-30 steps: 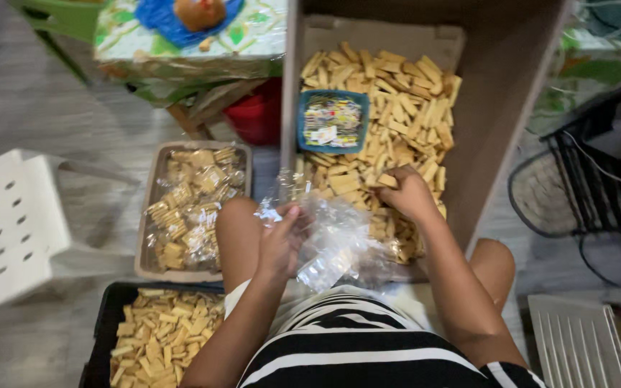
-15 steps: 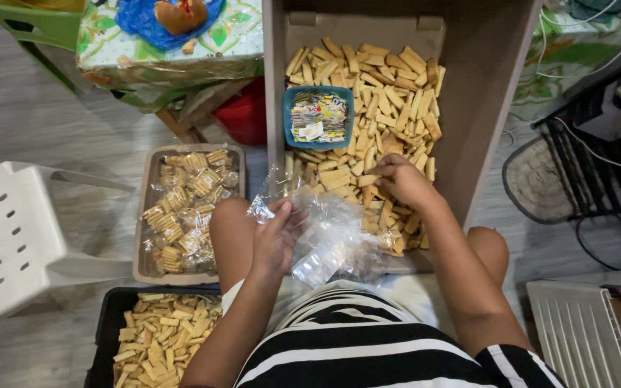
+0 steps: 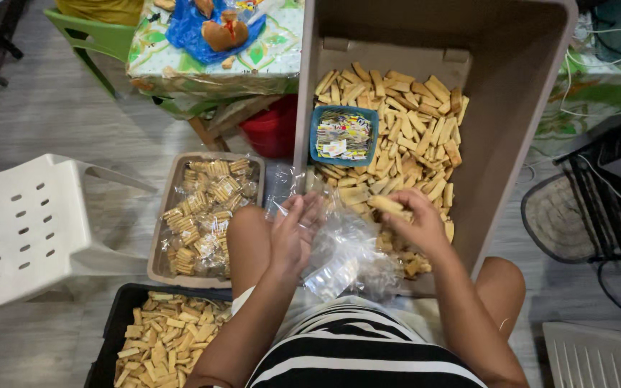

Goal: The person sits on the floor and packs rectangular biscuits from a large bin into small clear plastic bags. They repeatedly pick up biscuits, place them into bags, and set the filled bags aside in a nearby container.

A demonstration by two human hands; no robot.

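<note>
My left hand (image 3: 292, 233) holds the mouth of a clear plastic bag (image 3: 343, 255) above my lap. My right hand (image 3: 415, 224) grips a tan biscuit stick (image 3: 388, 205) just above the bag's right side. In front of me a large beige bin (image 3: 519, 122) holds a heap of loose biscuit sticks (image 3: 411, 122). A small blue tub (image 3: 345, 135) with small colourful paper pieces sits on that heap.
A beige tray (image 3: 163, 237) of bagged biscuits lies on the floor to the left. A black crate (image 3: 113, 338) of loose biscuits is at bottom left. A white plastic chair (image 3: 23, 230) stands far left, a covered table (image 3: 210, 57) behind, a black wire rack (image 3: 605, 208) right.
My right hand has lifted off the biscuit heap with a stick and come toward the bag. My left hand still holds the bag.
</note>
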